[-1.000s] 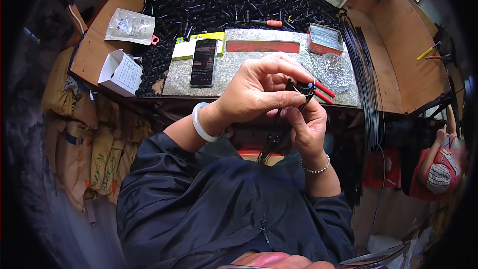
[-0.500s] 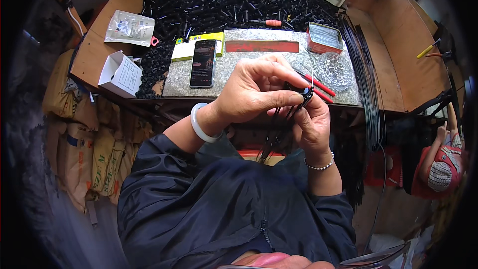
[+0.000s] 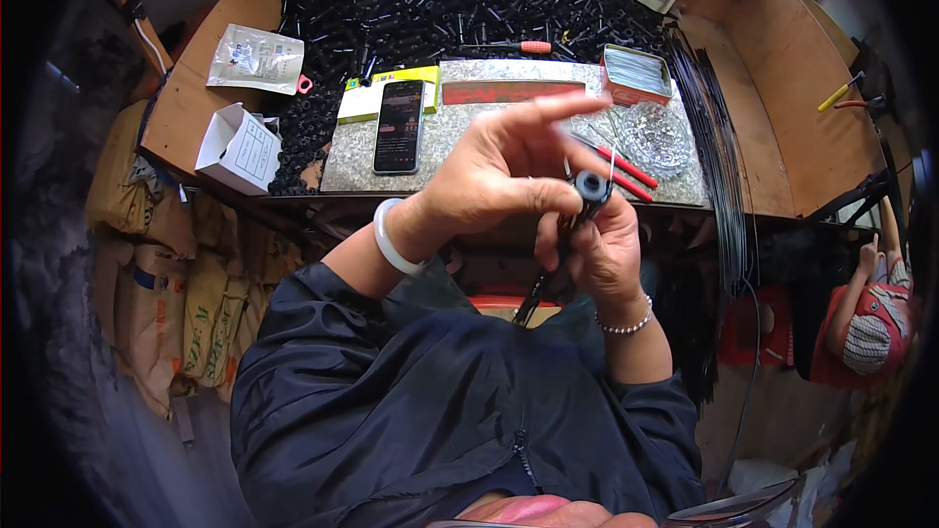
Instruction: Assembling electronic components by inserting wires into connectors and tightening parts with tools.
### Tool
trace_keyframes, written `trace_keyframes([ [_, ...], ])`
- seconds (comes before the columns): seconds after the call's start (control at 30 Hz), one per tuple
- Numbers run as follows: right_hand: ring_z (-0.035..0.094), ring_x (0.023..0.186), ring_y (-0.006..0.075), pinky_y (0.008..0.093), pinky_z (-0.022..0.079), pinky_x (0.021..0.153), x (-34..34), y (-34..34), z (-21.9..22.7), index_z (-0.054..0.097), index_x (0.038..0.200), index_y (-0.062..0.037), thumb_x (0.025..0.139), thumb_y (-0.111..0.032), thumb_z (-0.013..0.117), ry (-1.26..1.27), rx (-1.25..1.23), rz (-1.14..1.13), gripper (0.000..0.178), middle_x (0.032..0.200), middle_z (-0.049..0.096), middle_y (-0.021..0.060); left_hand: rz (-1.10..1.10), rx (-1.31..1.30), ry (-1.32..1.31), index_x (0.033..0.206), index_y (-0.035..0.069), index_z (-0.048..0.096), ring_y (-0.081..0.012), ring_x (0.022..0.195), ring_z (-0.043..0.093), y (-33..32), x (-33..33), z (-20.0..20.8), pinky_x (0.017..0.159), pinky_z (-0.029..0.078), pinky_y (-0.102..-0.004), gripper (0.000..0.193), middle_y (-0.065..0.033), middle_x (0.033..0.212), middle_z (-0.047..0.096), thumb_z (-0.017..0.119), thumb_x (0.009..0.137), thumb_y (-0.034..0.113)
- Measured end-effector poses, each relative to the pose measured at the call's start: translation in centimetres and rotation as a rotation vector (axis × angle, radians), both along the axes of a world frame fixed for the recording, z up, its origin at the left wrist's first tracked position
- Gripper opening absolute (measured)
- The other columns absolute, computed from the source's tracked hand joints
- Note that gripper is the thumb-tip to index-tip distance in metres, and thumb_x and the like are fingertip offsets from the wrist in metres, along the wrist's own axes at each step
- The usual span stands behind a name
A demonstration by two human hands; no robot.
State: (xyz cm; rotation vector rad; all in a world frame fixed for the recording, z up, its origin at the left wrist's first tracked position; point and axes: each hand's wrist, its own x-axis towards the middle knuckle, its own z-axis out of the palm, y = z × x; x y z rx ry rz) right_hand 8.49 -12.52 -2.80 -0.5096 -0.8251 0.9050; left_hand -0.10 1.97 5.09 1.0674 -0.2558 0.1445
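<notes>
A short black tube (image 3: 591,188) with a round hollow end faces up between my hands. My right hand (image 3: 608,249) is closed around it, thumb and fingers pressed on its lower part. Thin metal pins (image 3: 613,158) stick up beside the tube's rim, and a bundle of thin black strands (image 3: 533,298) hangs below. My left hand (image 3: 499,161), with a white bangle on the wrist, rests its thumb tip against the tube's left side. Its index finger is stretched out and lifted away; the other fingers are partly blurred.
A heap of black tubular parts (image 3: 440,10) covers the bench's back. On the speckled board (image 3: 352,161) are a phone (image 3: 399,127), red-handled pliers (image 3: 626,168), a glass dish (image 3: 653,142) and a tin of pins (image 3: 636,76). Long black rods (image 3: 719,156) overhang the bench edge. Another person (image 3: 866,328) is at right.
My left index finger has lifted off the black tube and straightened, opening the hand. The tube's hollow end now shows. My right hand keeps its hold, shifted slightly left.
</notes>
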Motion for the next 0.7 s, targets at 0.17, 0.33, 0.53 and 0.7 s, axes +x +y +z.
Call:
trace_keyframes([
  [0.17,0.059,0.068,0.0095,0.0221,0.048,0.064,-1.7,0.6,0.8,0.052,0.090,-0.0031,0.089,-0.010,0.062,-0.112,-0.060,-0.500,0.013,0.081,0.062,0.0071,0.370,0.633,-0.047,0.127,-0.005,0.049,-0.0146,0.091,0.064,-0.5,-0.5,0.7,0.080,0.053,-0.0281,0.054,-0.0138,0.104,0.065,0.070,0.078,0.000],
  [0.33,0.056,0.077,0.0053,0.0190,0.046,0.070,-2.3,1.0,0.5,0.054,0.091,-0.0030,0.087,-0.007,0.065,-0.246,-0.107,-0.638,0.012,0.085,0.060,0.0023,0.686,1.075,-0.260,0.105,-0.001,0.066,-0.0168,0.076,0.069,-1.5,-0.9,1.2,0.067,0.054,-0.0261,0.029,-0.0135,0.086,0.069,0.071,0.077,0.002],
  [0.53,0.054,0.081,0.0046,0.0184,0.044,0.072,-1.8,0.7,-0.8,0.052,0.095,-0.0030,0.089,-0.008,0.062,-0.132,0.005,-0.496,0.012,0.090,0.059,0.0019,0.632,0.983,-0.121,0.112,-0.002,0.062,-0.0169,0.082,0.069,-1.7,-1.5,1.1,0.072,0.054,-0.0272,0.034,-0.0136,0.095,0.069,0.068,0.079,0.000],
  [0.7,0.059,0.085,0.0074,0.0202,0.048,0.074,-2.1,0.6,0.1,0.046,0.103,-0.0035,0.090,-0.008,0.060,-0.074,-0.005,-0.431,0.020,0.092,0.061,0.0054,0.503,1.025,-0.221,0.107,-0.003,0.062,-0.0166,0.082,0.067,-0.6,-1.0,1.1,0.071,0.054,-0.0268,0.031,-0.0118,0.094,0.067,0.070,0.078,0.004],
])
